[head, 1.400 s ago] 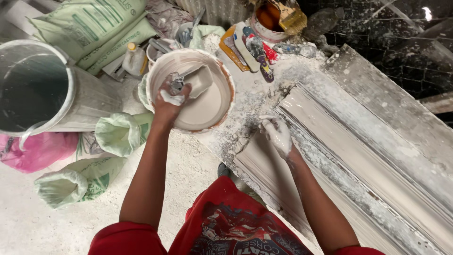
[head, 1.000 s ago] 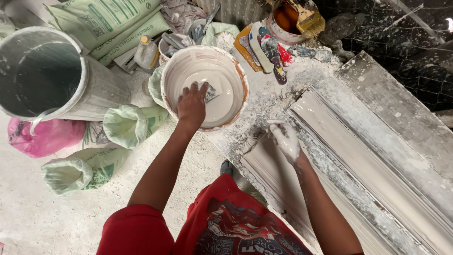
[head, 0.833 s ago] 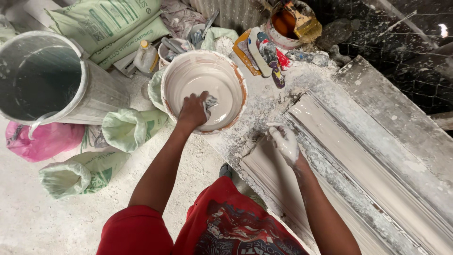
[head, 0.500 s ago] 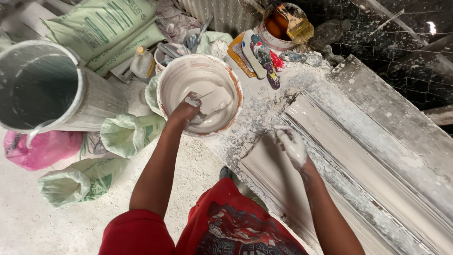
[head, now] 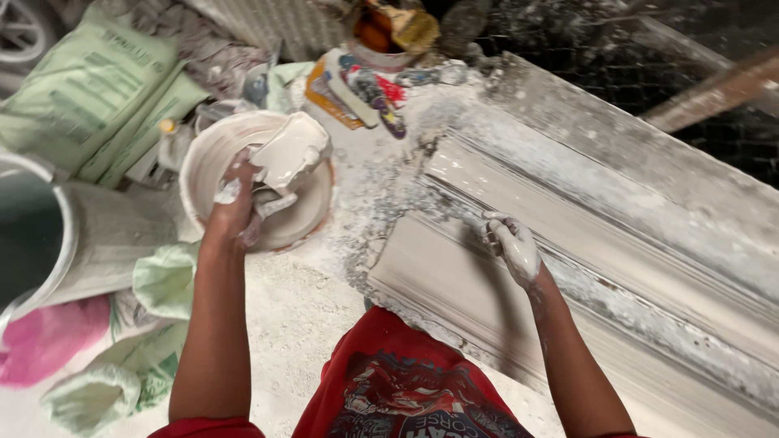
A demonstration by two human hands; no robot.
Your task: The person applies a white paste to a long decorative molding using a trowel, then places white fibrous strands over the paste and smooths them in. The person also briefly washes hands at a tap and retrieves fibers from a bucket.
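Observation:
My left hand (head: 237, 207) grips a flat scraper (head: 290, 156) loaded with wet white plaster, lifted just above the round white mixing bowl (head: 204, 158). Plaster coats the fingers. My right hand (head: 513, 245), also white with plaster, rests on the long moulded plaster cornice (head: 584, 276) that runs from the middle toward the lower right. It presses on a groove near the cornice's left end. I cannot tell whether it holds a small tool.
A large grey bucket (head: 45, 235) stands at the left. Green sacks (head: 97, 89) lie behind it, tied green bags (head: 162, 280) and a pink bag (head: 36, 349) in front. Tools and a paint pot (head: 381, 36) sit beyond the bowl. Loose plaster dust covers the floor.
My left hand dipped into the bowl and has come up with the scraper full of plaster. My right hand stayed on the cornice, shifting slightly along it.

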